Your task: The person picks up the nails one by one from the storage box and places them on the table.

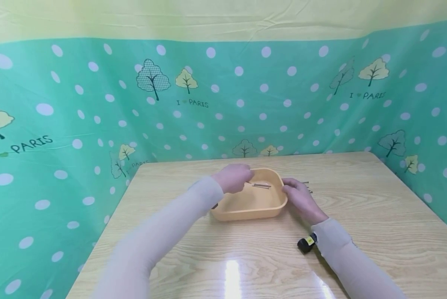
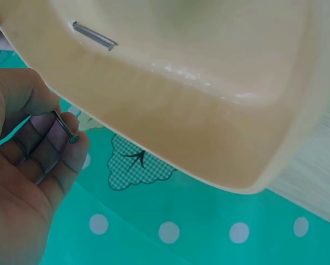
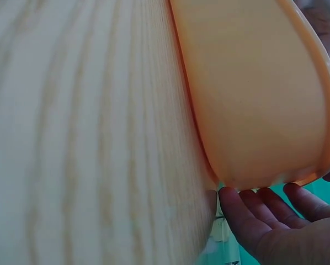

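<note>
A peach-coloured plastic tray (image 1: 251, 214) sits on the table with a few nails (image 1: 261, 186) on its floor; two show close together as nails (image 2: 93, 36) in the left wrist view. Over the tray's far left part is my left hand (image 1: 234, 177). Its thumb and fingers pinch a single nail (image 2: 65, 127), head outward, beside the rim. My right hand (image 1: 301, 199) holds the tray's right side. In the right wrist view its fingertips (image 3: 231, 193) touch the outer wall, while the thumb is mostly cut off at the frame edge.
More nails (image 1: 306, 182) lie on the wooden table (image 1: 357, 199) just beyond the right hand, partly hidden by it. A black device with a yellow label (image 1: 307, 243) is at the right wrist. A green dotted curtain (image 1: 223, 104) encloses the table's back and sides.
</note>
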Available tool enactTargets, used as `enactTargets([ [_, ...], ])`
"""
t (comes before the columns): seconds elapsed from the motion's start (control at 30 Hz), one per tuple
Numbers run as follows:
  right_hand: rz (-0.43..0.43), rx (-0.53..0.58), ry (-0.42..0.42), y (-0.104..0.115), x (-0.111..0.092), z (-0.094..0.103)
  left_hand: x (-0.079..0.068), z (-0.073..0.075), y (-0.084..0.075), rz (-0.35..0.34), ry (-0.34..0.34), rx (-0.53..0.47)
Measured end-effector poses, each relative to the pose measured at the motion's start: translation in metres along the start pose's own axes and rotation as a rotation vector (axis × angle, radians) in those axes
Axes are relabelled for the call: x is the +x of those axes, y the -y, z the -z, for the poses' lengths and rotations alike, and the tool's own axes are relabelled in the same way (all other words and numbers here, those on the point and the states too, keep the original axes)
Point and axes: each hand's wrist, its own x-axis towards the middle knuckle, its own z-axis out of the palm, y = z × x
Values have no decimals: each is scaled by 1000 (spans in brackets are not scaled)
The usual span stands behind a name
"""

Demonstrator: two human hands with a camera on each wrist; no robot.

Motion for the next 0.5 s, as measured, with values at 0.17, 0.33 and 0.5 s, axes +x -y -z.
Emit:
enactTargets([
  [0.17,-10,11,6,0,1,0,-7,-3,2,-16,-7,15],
  [0.33,-23,16,2,0,0,-1,-14,-4,5,5,9,-14],
  [0.5,-22,10,-3,0,0,-1,-23,-5,10,25,4,-42],
])
